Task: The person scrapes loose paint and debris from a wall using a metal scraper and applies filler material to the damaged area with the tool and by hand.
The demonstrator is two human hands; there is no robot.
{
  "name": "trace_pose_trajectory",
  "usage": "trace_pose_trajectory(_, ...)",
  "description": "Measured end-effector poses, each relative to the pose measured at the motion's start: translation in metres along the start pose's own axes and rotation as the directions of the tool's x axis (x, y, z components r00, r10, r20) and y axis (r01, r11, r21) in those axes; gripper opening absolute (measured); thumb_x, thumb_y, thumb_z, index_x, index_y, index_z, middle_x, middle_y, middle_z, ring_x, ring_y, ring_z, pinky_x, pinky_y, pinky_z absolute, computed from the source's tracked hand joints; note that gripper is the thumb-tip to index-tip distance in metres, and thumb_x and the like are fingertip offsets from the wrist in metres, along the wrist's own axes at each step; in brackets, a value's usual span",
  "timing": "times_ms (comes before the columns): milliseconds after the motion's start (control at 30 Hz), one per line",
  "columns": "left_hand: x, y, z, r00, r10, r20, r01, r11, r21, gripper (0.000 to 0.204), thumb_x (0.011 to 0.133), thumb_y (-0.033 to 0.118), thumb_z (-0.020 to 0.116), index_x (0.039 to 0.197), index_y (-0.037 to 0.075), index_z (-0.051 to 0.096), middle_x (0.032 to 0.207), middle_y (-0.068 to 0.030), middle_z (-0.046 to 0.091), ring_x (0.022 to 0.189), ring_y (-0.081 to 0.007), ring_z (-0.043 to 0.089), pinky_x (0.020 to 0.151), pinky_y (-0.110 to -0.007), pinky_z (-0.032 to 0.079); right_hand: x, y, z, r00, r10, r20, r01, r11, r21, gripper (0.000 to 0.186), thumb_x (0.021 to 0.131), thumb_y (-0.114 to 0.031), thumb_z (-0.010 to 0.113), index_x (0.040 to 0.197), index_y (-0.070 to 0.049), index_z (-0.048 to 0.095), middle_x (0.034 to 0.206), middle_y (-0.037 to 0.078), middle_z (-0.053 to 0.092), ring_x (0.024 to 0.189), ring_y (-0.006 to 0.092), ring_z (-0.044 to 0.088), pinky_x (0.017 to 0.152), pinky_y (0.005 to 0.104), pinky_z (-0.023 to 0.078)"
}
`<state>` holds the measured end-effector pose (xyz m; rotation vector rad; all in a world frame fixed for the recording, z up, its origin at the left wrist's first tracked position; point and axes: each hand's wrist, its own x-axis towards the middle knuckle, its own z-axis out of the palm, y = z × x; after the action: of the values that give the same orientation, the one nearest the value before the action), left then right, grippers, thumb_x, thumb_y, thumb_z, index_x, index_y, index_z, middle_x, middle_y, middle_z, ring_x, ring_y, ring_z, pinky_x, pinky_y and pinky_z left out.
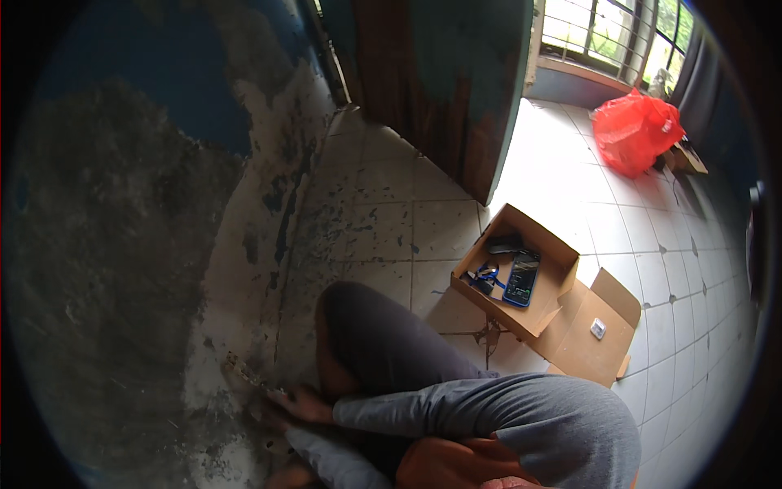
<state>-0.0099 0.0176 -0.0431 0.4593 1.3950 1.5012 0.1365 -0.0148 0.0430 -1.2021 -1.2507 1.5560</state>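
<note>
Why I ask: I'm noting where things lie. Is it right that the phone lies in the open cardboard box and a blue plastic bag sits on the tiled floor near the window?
Not quite. The head view shows the plastic bag is red, not blue. The rest holds: the phone lies in the open cardboard box, and the bag sits on the tiled floor near the window.

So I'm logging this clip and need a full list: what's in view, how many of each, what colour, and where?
Scraper-like tool: one, pale, against the wall base, lower left.
Wall: one, blue paint peeling to grey.
Cardboard box: one, brown, open, on the tiled floor.
Phone: one, dark, inside the box.
Plastic bag: one, red, near the window.
Door: one, teal and brown.
Right hand: grey sleeve, holding the tool.
Left hand: not clearly visible.
</note>
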Motion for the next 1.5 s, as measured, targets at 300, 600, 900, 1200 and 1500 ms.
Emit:
trace_pose_trajectory(300, 0.006, 0.020, -0.021, 0.999, 0.041, -0.023, -0.044, 0.982, -0.186, 0.031, 0.085, 0.016, 0.053, 0.112, 0.000, 0.056, 0.111, -0.0161, 0.058, 0.097, -0.0277, 0.060, 0.078, -0.039, 0.049, 0.040, -0.020, -0.034, 0.933, -0.332, 0.139, 0.331, 0.943, 0.033, 0.050, 0.091, -0.042, 0.055, 0.119, 0.000, 0.057, 0.103, 0.017, 0.066, 0.090, 0.0232, 0.065, 0.081, 0.0339, 0.049)
trace_pose_trajectory(600, -0.025, 0.022, -0.048, 0.923, 0.379, 0.066, -0.365, 0.917, -0.160, 0.042, 0.080, 0.013, 0.055, 0.120, 0.000, 0.053, 0.111, -0.0111, 0.057, 0.100, -0.0250, 0.058, 0.084, -0.039, 0.048, 0.044, -0.011, -0.043, 0.819, -0.193, 0.540, 0.329, 0.929, -0.167, 0.033, 0.089, -0.032, 0.055, 0.094, 0.001, 0.060, 0.069, 0.007, 0.057, 0.064, 0.0151, 0.050, 0.061, 0.0348, 0.042)
trace_pose_trajectory(900, -0.043, 0.040, -0.002, 0.994, -0.103, 0.024, 0.105, 0.939, -0.327, 0.052, 0.085, 0.042, 0.060, 0.122, 0.007, 0.053, 0.116, -0.0070, 0.055, 0.105, -0.0251, 0.053, 0.086, -0.044, 0.045, 0.045, -0.054, -0.096, 0.769, -0.272, 0.579, 0.584, 0.666, -0.464, 0.042, 0.089, -0.035, 0.055, 0.114, -0.001, 0.056, 0.109, 0.018, 0.059, 0.100, 0.0313, 0.057, 0.086, 0.0415, 0.044)
trace_pose_trajectory(1200, -0.064, 0.089, 0.048, 0.945, -0.217, -0.245, 0.153, 0.955, -0.255, 0.035, 0.094, 0.027, 0.049, 0.118, 0.002, 0.052, 0.119, -0.0161, 0.053, 0.107, -0.0296, 0.050, 0.094, -0.043, 0.039, 0.032, -0.170, -0.446, 0.338, -0.791, -0.510, -0.697, 0.154, -0.701, 0.063, 0.078, -0.043, 0.064, 0.125, -0.002, 0.051, 0.138, 0.023, 0.039, 0.132, 0.0341, 0.034, 0.108, 0.0549, 0.020)
trace_pose_trajectory(1500, -0.037, 0.043, 0.002, 0.963, -0.139, -0.230, 0.100, 0.980, -0.175, 0.040, 0.092, 0.035, 0.053, 0.117, 0.004, 0.056, 0.113, -0.0151, 0.057, 0.104, -0.0295, 0.053, 0.093, -0.044, 0.039, 0.013, -0.149, -0.525, 0.357, -0.735, -0.576, -0.929, -0.217, -0.299, 0.067, 0.077, -0.040, 0.061, 0.134, -0.008, 0.046, 0.151, 0.023, 0.016, 0.141, 0.0368, 0.011, 0.110, 0.0566, 0.012)
